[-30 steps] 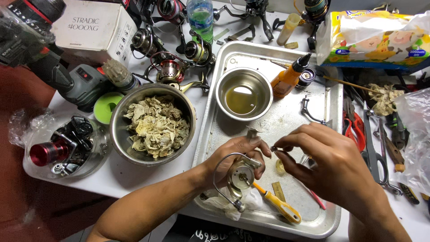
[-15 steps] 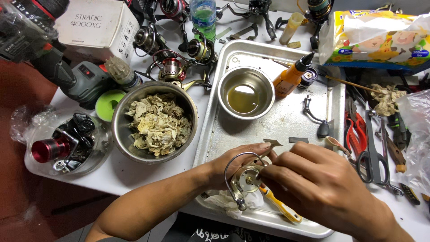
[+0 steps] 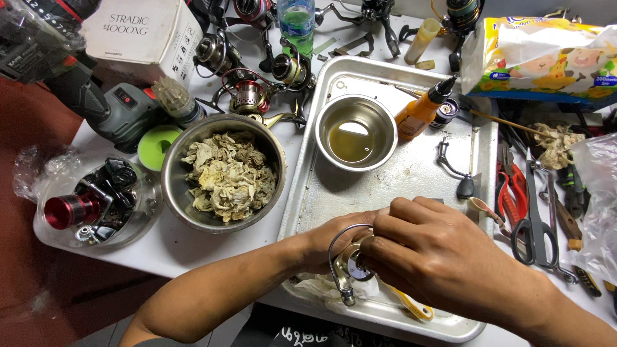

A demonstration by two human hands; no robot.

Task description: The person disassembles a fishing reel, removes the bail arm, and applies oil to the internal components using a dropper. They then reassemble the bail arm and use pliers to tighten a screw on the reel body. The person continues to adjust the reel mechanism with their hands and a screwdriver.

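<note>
Both hands meet low in the middle of the frame over the near end of the metal tray (image 3: 411, 173). The left hand (image 3: 331, 241) is closed around the body of a spinning reel (image 3: 350, 266), whose wire bail loops out toward the lower left. The right hand (image 3: 437, 254) lies over the reel from the right with fingers curled tight at its top; whether they pinch a small part or only press on it cannot be told.

At the far left a clear plastic tub (image 3: 96, 205) holds reel parts and a red spool. Next to it stands a steel bowl of soiled rags (image 3: 225, 173), with a cordless drill (image 3: 103, 106) and a white box (image 3: 144, 32) in the upper left. A row of other reels (image 3: 250, 96) runs along the top. On the tray sit a small steel bowl of yellowish oil (image 3: 355, 133), an orange oil bottle (image 3: 421, 112) and a loose crank handle (image 3: 453, 170). A yellow-handled tool (image 3: 414, 308) lies under the right wrist. Scissors and red-handled pliers (image 3: 527, 205) lie at the right, below a tissue pack (image 3: 546, 51).

Fine work of this kind seems best done with the left hand bracing the reel steady over the tray, so any small part that slips lands in it.
</note>
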